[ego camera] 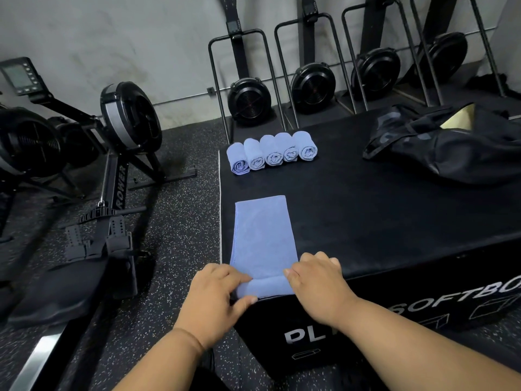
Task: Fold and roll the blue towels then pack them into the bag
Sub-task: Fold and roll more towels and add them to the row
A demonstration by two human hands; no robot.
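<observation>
A blue towel (262,238) lies folded into a long strip on the black soft box (380,210), reaching away from me. Its near end is turned over into a short roll at the box's front edge. My left hand (217,294) pinches the left end of that roll between thumb and fingers. My right hand (315,280) grips the right end with curled fingers. Several rolled blue towels (272,152) stand in a row at the box's far left. The black bag (445,145) lies open at the far right of the box.
A rowing machine (112,176) stands on the speckled rubber floor to the left of the box. Several upright machines with black fan wheels (313,84) line the back wall. The box's left edge runs close beside the towel.
</observation>
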